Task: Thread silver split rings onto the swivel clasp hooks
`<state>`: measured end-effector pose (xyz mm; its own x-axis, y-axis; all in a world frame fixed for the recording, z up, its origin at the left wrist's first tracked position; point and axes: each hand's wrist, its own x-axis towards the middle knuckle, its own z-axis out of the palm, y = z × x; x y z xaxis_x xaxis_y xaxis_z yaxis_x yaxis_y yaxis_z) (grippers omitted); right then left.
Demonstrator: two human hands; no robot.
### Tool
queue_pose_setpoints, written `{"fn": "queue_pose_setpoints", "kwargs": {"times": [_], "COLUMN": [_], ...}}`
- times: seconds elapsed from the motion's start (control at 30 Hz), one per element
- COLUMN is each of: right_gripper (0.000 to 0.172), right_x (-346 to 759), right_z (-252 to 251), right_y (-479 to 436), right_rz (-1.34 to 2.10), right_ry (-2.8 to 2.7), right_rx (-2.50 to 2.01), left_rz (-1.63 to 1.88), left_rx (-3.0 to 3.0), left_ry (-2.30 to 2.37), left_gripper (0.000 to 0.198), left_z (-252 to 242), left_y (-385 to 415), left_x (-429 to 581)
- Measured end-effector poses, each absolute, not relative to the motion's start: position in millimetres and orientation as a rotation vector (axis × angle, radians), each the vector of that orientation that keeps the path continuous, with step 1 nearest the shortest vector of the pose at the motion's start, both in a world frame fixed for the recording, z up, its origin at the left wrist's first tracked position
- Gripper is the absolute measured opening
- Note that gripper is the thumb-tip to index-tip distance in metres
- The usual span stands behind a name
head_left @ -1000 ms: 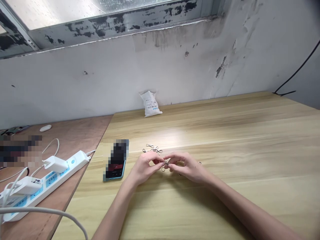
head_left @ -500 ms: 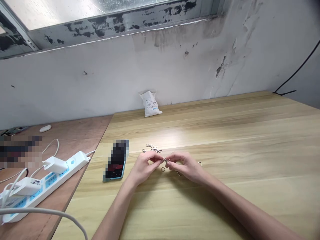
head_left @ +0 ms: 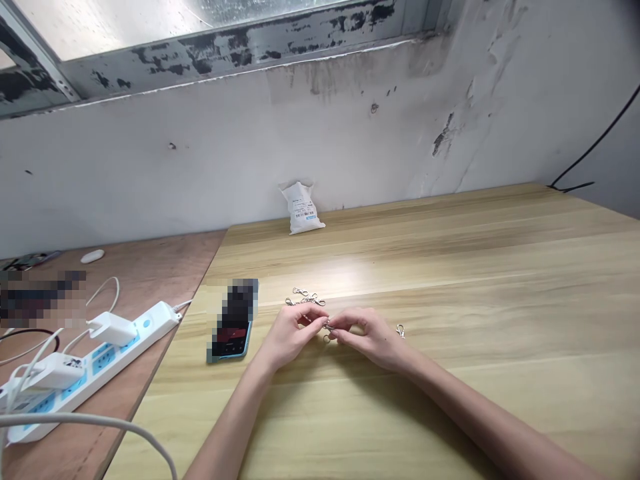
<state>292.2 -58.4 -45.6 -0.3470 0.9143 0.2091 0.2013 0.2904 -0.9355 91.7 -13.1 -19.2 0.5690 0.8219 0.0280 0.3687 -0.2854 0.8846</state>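
Note:
My left hand point(head_left: 295, 333) and my right hand point(head_left: 367, 337) meet fingertip to fingertip above the wooden table. Both pinch a small silver metal clasp point(head_left: 327, 325), partly covered by the fingers; whether a ring is joined to it is too small to tell. A split key ring point(head_left: 327, 339) lies on the table just below the fingertips. Beyond my left hand sits a loose pile of silver lobster clasps point(head_left: 313, 299). Another clasp point(head_left: 401, 331) lies to the right of my right hand.
A phone point(head_left: 235, 327) lies left of my left hand. By the wall stands a white labelled packet point(head_left: 303, 210). On the brown table at left are a power strip point(head_left: 100, 367) with chargers, a looping cable point(head_left: 100, 420) and a small white object point(head_left: 92, 257).
My right hand has shifted slightly and its fingers have turned the metal piece. The clasp right of that hand now shows more fully. My left hand stays nearly still.

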Motion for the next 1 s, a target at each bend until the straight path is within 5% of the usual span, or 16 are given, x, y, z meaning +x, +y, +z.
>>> {"fn": "queue_pose_setpoints", "kwargs": {"times": [0.63,1.0], "right_gripper": [0.029,0.031], "right_x": [296.8,295.8], "right_z": [-49.0,-48.7], "right_y": [-57.7,-58.9], "right_rz": [-0.075,-0.176], "right_ry": [-2.373,-2.427], "right_rx": [-1.003,-0.991], "left_rz": [0.584,0.603], "left_rx": [1.809,1.843], "left_ry": [0.964,0.959], "left_gripper": [0.019,0.019], "left_z": [-21.1,-24.0], "left_y": [-12.7,-12.7], "left_x": [88.3,89.1]}}
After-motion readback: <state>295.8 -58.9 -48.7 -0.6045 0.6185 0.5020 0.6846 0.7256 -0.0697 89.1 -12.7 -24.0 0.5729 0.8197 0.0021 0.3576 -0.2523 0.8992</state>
